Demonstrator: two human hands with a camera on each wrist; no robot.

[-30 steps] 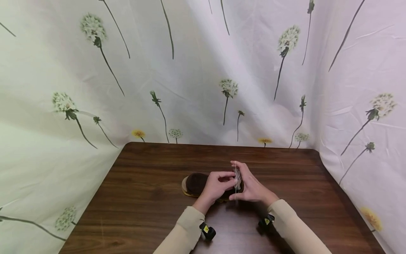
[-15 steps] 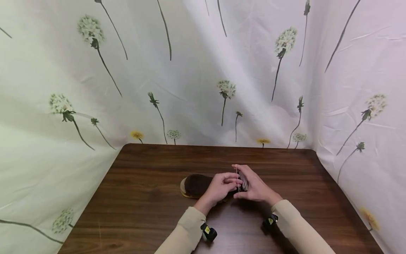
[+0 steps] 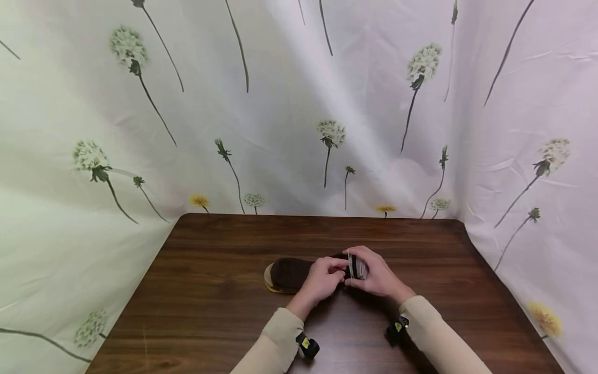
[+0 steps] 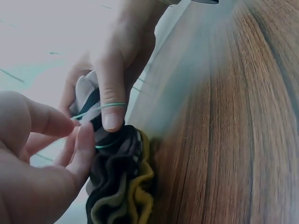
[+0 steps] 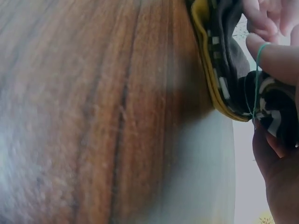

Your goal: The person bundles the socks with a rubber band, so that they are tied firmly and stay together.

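A stack of folded socks [image 3: 290,274], dark brown with grey, yellow and patterned layers, lies lengthwise on the table. My right hand [image 3: 377,272] grips the grey-and-black end of the stack, thumb on one side and fingers on the other. A thin green elastic band [image 4: 103,107] loops over the right thumb and crosses the socks. My left hand [image 3: 321,278] is over the middle of the stack. In the left wrist view, its thumb and index finger pinch the band beside the socks. The right wrist view shows the band [image 5: 257,79] running from the thumb down across the dark end.
The brown wood-grain table [image 3: 210,311] extends around the socks on all sides. Behind it and at both sides hangs a white curtain [image 3: 280,130] printed with dandelions. Black wrist straps [image 3: 307,345] sit over beige sleeves [image 3: 275,337].
The right thumb and fingers have closed in on the sock end, and the band between them spans less. Both hands have shifted slightly right; the grey-and-black end shows more.
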